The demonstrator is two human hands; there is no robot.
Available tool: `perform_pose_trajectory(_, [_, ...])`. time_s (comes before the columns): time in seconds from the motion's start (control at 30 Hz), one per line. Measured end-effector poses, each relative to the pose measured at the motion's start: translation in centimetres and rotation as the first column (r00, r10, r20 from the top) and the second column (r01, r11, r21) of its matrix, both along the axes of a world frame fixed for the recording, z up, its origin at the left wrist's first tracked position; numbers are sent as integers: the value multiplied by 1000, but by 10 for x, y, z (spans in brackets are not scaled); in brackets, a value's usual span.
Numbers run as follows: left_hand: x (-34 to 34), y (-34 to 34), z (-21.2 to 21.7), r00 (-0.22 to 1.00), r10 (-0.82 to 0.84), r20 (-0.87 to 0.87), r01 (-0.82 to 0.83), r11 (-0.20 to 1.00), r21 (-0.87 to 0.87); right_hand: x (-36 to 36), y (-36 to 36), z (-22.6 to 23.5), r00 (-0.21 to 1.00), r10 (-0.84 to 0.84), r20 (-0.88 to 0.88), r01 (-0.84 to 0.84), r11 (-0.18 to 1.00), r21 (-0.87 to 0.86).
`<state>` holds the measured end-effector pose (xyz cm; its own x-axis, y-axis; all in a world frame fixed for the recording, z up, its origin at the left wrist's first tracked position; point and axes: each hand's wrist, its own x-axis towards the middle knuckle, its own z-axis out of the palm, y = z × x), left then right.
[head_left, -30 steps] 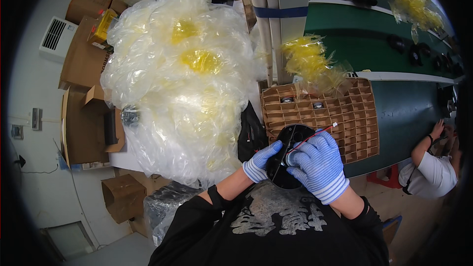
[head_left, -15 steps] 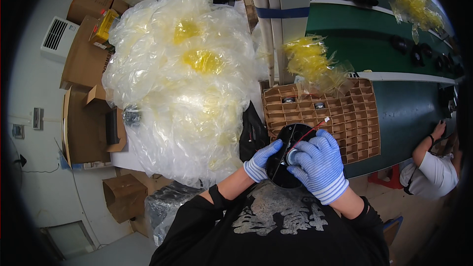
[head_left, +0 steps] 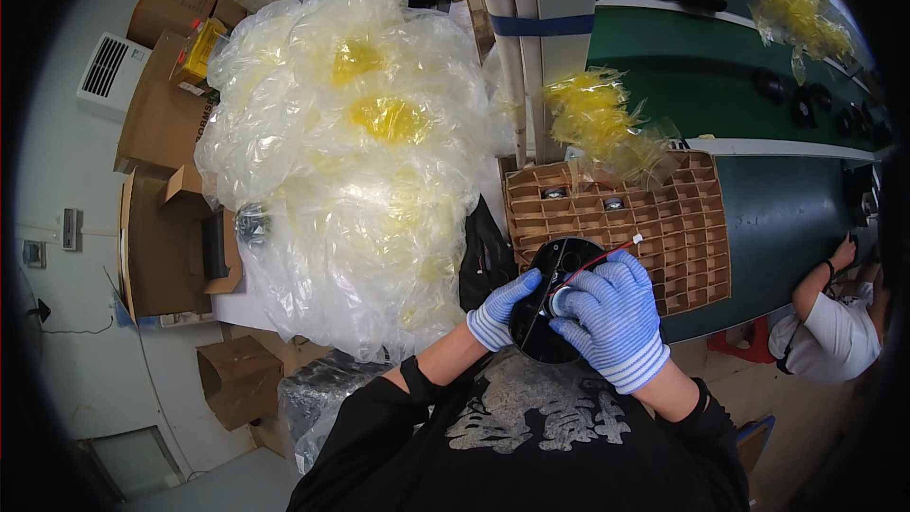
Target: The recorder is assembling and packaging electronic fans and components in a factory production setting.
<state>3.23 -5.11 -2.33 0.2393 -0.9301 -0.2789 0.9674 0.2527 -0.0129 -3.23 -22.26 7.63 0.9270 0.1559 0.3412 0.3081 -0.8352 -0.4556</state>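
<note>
A round black housing (head_left: 538, 343) is held close to my body, in front of the cardboard divider grid. My left hand (head_left: 504, 313), in a blue-striped glove, grips its left rim, with the fingers partly hidden underneath. Over the housing, my gloved right hand (head_left: 616, 320) is closed on a small round silver part (head_left: 559, 301), which looks like a speaker driver and sits at the housing's middle. A thin red and black wire (head_left: 599, 257) runs up from beneath my right fingers to a small white connector (head_left: 637, 238).
Two round metal parts stand in cells of the cardboard divider grid (head_left: 692, 270). Yellow film (head_left: 592, 114) lies behind it. A big heap of clear plastic bags (head_left: 332, 190) covers the left table. Rightward are a green conveyor (head_left: 682, 57) with black parts and another person's arm (head_left: 817, 284).
The wire's white connector has swung slightly right and down. My right hand has shifted a little on the silver part, while my left hand keeps its grip on the housing.
</note>
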Motion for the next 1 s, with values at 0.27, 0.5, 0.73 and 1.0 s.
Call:
perform_pose_trajectory(0.27, [5, 1, 1, 1000, -26, -2, 26, 994, 104, -4, -45, 16, 940, -339, -27, 333, 900, 281])
perform_pose_trajectory(0.5, [23, -26, 7, 951, -300, 74, 301, 954, 7, 0, -81, 1, 867, 66, -495, 198, 865, 462])
perform_pose_trajectory(0.73, [30, -49, -21, 933, -356, 46, 339, 915, 217, 9, -102, -32, 709, 18, -705, 239, 935, 263])
perform_pose_trajectory(1.0, [52, 21, -9, 841, -275, 466, 215, 960, 179, 2, -240, -154, 535, -434, -725, 813, 498, 302])
